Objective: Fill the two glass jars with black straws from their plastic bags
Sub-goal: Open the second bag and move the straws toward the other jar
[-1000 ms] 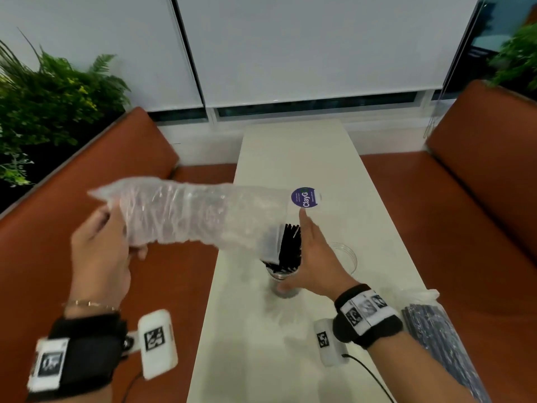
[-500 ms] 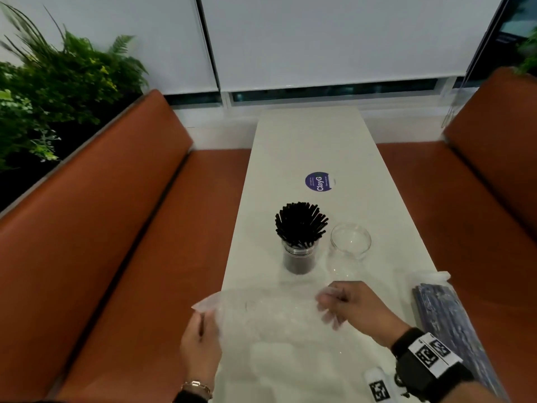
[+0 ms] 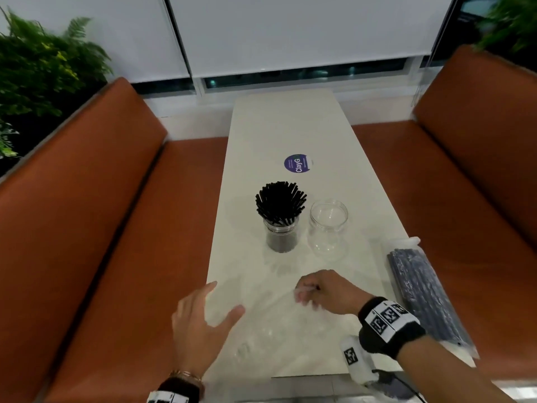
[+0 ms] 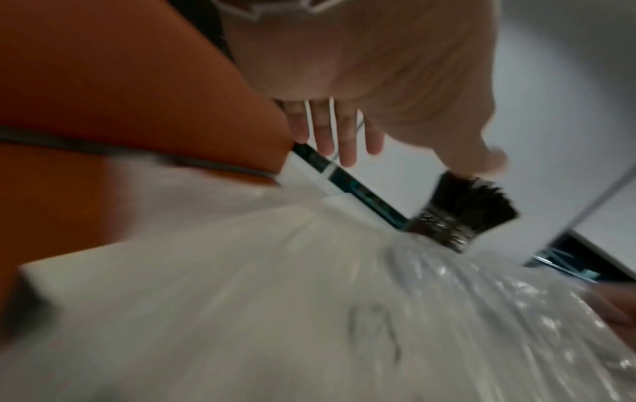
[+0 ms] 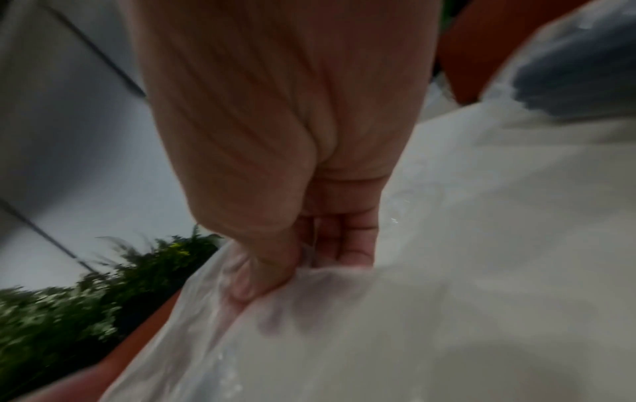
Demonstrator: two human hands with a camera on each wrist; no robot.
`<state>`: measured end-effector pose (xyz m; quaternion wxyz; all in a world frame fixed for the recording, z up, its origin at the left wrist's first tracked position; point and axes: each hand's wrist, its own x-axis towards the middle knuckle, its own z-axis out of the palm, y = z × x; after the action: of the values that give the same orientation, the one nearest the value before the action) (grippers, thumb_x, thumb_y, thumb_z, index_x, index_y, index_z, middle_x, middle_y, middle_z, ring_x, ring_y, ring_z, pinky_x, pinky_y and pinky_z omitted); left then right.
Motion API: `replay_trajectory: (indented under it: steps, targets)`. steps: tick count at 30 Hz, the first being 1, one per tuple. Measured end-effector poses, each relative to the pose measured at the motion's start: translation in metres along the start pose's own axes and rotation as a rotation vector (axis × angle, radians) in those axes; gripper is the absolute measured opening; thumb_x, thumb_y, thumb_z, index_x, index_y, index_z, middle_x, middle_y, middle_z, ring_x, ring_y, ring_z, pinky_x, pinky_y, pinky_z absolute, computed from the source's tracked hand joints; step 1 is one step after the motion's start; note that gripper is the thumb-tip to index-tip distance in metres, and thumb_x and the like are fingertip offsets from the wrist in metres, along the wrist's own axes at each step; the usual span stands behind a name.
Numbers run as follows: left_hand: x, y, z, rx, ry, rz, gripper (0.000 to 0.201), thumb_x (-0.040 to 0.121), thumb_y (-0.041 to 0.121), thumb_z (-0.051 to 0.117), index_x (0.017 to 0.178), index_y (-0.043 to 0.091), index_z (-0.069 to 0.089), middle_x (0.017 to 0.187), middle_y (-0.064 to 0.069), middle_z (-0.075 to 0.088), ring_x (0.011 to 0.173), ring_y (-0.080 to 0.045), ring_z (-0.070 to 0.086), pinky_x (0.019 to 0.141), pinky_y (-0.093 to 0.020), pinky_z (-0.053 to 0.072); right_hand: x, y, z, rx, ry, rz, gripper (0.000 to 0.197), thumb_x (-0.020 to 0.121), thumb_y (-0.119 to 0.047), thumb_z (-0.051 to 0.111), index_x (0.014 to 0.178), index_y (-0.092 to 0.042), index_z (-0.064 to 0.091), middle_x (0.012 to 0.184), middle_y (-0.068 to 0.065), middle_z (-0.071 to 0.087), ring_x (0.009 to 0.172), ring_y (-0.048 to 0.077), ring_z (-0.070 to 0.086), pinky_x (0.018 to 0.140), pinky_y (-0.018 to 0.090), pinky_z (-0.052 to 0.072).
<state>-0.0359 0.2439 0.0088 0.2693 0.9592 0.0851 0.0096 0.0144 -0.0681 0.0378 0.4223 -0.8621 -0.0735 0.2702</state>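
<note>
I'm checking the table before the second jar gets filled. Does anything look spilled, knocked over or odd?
Nothing spilled. The filled jar and empty jar stand upright. The full bag overhangs the table's right edge. The empty bag lies crumpled, pinched by the right hand; the left hand is open.

The white counter (image 3: 290, 126) carries a straw-filled jar (image 3: 281, 237), an empty jar (image 3: 328, 228), a round sticker (image 3: 297, 163), an empty bag (image 3: 276, 321) and a full bag (image 3: 421, 292).

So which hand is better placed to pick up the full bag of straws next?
Probably the right hand: the full bag lies at the table's right edge, beside that wrist. It must first drop the empty bag it pinches. The open left hand is across the table.
</note>
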Motion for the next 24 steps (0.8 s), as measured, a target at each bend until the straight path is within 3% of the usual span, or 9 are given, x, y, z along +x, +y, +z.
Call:
replay_trajectory:
  steps: [2, 5, 6, 8, 12, 16, 18, 21, 24]
  targets:
    - [0.005, 0.02, 0.005, 0.082, -0.23, 0.116, 0.077, 0.067, 0.091, 0.065, 0.134, 0.057, 0.05, 0.126, 0.036, 0.052, 0.121, 0.001, 0.047, 0.113, -0.04, 0.038, 0.001, -0.011, 0.002, -0.041, -0.019, -0.048, 0.032, 0.093, 0.002, 0.052, 0.098, -0.013, 0.081, 0.086, -0.005, 0.075, 0.067, 0.005, 0.064, 0.067, 0.018, 0.055]
    - [0.007, 0.032, 0.019, -0.099, -0.434, 0.137, 0.024, 0.084, 0.067, 0.073, 0.081, 0.043, 0.073, 0.073, 0.023, 0.076, 0.072, 0.006, 0.066, 0.085, -0.029, 0.055, 0.002, -0.015, 0.006, -0.005, 0.094, -0.051, 0.03, 0.096, -0.002, 0.055, 0.097, -0.018, 0.081, 0.085, -0.005, 0.078, 0.067, 0.001, 0.066, 0.07, 0.024, 0.057]
    - [0.007, 0.029, 0.024, -0.198, -0.456, 0.13, 0.03, 0.09, 0.055, 0.074, 0.069, 0.033, 0.075, 0.062, 0.018, 0.073, 0.059, 0.003, 0.064, 0.072, -0.026, 0.054, 0.0, -0.014, 0.006, -0.006, 0.137, -0.047, 0.025, 0.098, -0.006, 0.059, 0.097, -0.019, 0.081, 0.082, -0.008, 0.076, 0.064, -0.003, 0.065, 0.069, 0.021, 0.055]
    - [0.006, 0.021, 0.03, -0.291, -0.459, 0.102, 0.034, 0.095, 0.04, 0.075, 0.067, 0.02, 0.075, 0.052, 0.016, 0.063, 0.047, 0.0, 0.053, 0.056, -0.019, 0.043, -0.008, -0.007, 0.005, -0.026, 0.193, -0.014, 0.011, 0.1, -0.02, 0.069, 0.103, -0.02, 0.079, 0.085, -0.013, 0.073, 0.064, -0.006, 0.063, 0.068, 0.015, 0.05]
    - [0.014, -0.007, 0.034, -0.376, -0.291, -0.119, 0.033, 0.102, 0.036, 0.068, 0.075, 0.018, 0.076, 0.046, 0.012, 0.058, 0.045, -0.014, 0.05, 0.05, -0.023, 0.043, -0.033, 0.03, -0.007, -0.051, 0.416, 0.17, 0.044, 0.09, -0.047, 0.079, 0.129, -0.029, 0.067, 0.121, -0.008, 0.067, 0.096, 0.009, 0.065, 0.084, 0.023, 0.051]
    - [0.027, -0.026, 0.031, -0.351, -0.034, -0.403, 0.039, 0.102, 0.052, 0.057, 0.088, 0.021, 0.077, 0.069, -0.015, 0.071, 0.055, -0.029, 0.061, 0.056, -0.03, 0.049, -0.07, 0.08, -0.034, -0.155, 0.738, 0.451, 0.063, 0.087, -0.049, 0.081, 0.139, -0.021, 0.061, 0.139, 0.004, 0.065, 0.124, 0.026, 0.064, 0.105, 0.04, 0.052]
    - [0.034, -0.029, 0.038, -0.346, 0.02, -0.524, 0.044, 0.1, 0.058, 0.055, 0.094, 0.019, 0.074, 0.082, -0.014, 0.074, 0.07, -0.034, 0.068, 0.07, -0.039, 0.057, -0.089, 0.102, -0.043, -0.218, 0.793, 0.61, 0.079, 0.081, -0.058, 0.081, 0.143, -0.018, 0.054, 0.141, 0.01, 0.063, 0.128, 0.032, 0.06, 0.11, 0.048, 0.051]
    - [0.042, -0.034, 0.057, -0.201, -0.07, -0.542, 0.062, 0.093, 0.069, 0.048, 0.114, 0.015, 0.072, 0.108, -0.015, 0.074, 0.1, -0.039, 0.068, 0.089, -0.045, 0.055, -0.109, 0.121, -0.048, -0.257, 0.816, 0.777, 0.101, 0.079, -0.067, 0.078, 0.154, -0.012, 0.038, 0.151, 0.018, 0.051, 0.14, 0.038, 0.049, 0.119, 0.052, 0.041]
    - [0.044, -0.026, 0.064, -0.096, -0.155, -0.528, 0.078, 0.083, 0.07, 0.066, 0.135, 0.013, 0.063, 0.137, -0.016, 0.062, 0.122, -0.041, 0.06, 0.103, -0.052, 0.052, -0.112, 0.13, -0.052, -0.199, 0.765, 0.85, 0.121, 0.075, -0.076, 0.077, 0.159, -0.005, 0.028, 0.158, 0.023, 0.043, 0.146, 0.041, 0.043, 0.12, 0.052, 0.039]
